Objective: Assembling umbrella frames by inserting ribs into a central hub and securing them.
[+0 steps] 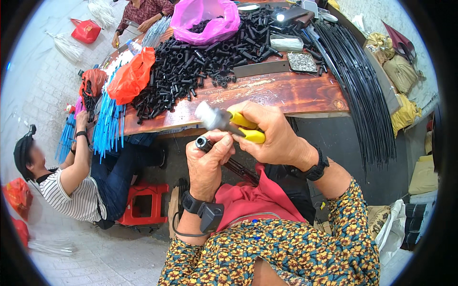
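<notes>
My right hand [275, 136] is closed around pliers with yellow handles [250, 136], held over the table's near edge. A whitish, blurred piece [208, 114] covers the head of the pliers; what it is I cannot tell. Below and to the left, my left hand [206, 167] grips a black rod with a hollow, tube-like end [203, 143] pointing up past the thumb. Several thin black rods [242, 171] trail from this hand toward my lap, over a red cloth [260, 200]. The pliers' jaws pass close to the left fingertips; whether they touch is unclear.
Black tubular parts [191, 71] heap on the wooden table [281, 93], under a pink bag [202, 24]. Long black rods [358, 90] overhang its right side. Blue rods [109, 124] and an orange bag [132, 76] lie left, beside a seated co-worker [74, 190].
</notes>
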Action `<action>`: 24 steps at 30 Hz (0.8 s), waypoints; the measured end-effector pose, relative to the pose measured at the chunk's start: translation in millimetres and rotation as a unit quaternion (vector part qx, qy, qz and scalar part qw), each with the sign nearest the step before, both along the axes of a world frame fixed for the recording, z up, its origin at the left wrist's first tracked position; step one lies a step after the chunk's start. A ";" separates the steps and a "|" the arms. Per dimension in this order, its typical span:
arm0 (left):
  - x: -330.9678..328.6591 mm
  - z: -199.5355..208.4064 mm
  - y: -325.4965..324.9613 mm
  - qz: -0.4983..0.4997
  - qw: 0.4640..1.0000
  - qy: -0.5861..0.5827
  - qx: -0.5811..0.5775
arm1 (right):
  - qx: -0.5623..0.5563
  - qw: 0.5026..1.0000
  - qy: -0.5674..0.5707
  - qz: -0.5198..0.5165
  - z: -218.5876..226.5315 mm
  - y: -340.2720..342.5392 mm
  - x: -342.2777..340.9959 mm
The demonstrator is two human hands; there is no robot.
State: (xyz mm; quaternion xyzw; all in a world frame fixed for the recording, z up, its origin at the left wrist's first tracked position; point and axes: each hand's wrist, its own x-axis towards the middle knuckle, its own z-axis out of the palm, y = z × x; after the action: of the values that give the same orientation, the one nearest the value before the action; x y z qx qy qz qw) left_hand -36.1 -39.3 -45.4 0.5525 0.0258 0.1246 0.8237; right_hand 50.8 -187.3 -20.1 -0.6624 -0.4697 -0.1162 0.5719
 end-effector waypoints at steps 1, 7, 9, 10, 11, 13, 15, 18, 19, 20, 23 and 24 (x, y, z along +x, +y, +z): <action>-0.6 -0.7 -1.0 0.003 1.000 0.000 -0.017 | 0.000 1.000 -0.001 0.000 -0.2 1.0 1.5; 5.0 2.2 -3.0 0.008 0.998 -0.010 -0.057 | 0.015 0.995 -0.093 -0.029 0.3 2.8 -2.0; 10.2 3.4 -1.1 -0.029 0.996 -0.038 -0.078 | 0.052 0.996 0.058 -0.035 -1.1 4.9 -10.1; 10.9 1.2 -3.0 -0.021 0.996 -0.072 -0.041 | 0.052 0.997 0.056 -0.032 0.9 5.9 -14.6; 11.6 2.5 -6.3 -0.009 0.994 -0.068 -0.081 | 0.065 0.990 0.124 -0.013 4.2 7.4 -19.3; 11.9 5.9 -9.4 0.002 0.991 -0.063 -0.121 | 0.086 0.987 0.132 -0.020 1.8 12.5 -22.4; 11.2 6.8 -8.1 0.019 0.984 -0.048 -0.168 | 0.098 0.985 0.141 -0.005 -5.4 22.2 -23.0; 11.6 5.8 -8.7 0.052 0.988 -0.053 -0.133 | 0.094 0.986 0.137 0.005 -4.4 25.4 -24.1; 10.0 6.3 -8.7 0.046 0.989 -0.034 -0.138 | 0.092 0.987 0.131 0.002 -3.4 24.4 -24.4; 9.4 7.0 -9.7 0.045 0.989 -0.034 -0.140 | 0.090 0.988 0.124 -0.001 -2.3 23.3 -24.5; 7.5 5.7 -9.0 0.060 0.990 -0.016 -0.127 | 0.080 0.993 0.089 -0.004 -1.9 24.4 -22.5; 7.1 4.7 -8.9 0.062 0.990 -0.007 -0.126 | 0.079 0.993 0.089 -0.004 -1.3 24.5 -22.7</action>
State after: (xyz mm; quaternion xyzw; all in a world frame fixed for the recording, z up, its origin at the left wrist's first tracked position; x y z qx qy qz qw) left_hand -29.0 -48.1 -40.6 0.4410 0.0695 0.1751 0.8775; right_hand 28.1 -162.8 -21.5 -0.6245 -0.4041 -0.0959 0.6615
